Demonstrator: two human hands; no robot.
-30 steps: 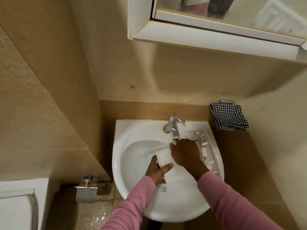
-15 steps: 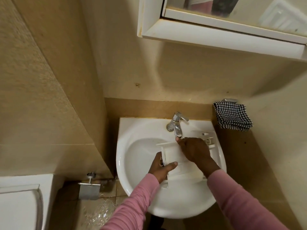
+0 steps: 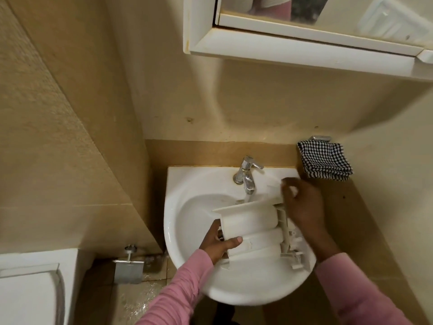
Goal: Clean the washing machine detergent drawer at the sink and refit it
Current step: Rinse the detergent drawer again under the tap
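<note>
L hand (image 3: 220, 240) grips detergent drawer (image 3: 250, 221) over sink (image 3: 187, 198), below tap (image 3: 247, 177); R hand (image 3: 302, 205) blurred, can't tell grip.

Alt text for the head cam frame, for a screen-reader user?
A person in pink sleeves holds a white detergent drawer over a white sink, below the tap. The left hand grips its near end, and the blurred right hand is at its far end. A checked cloth hangs at right.
</note>
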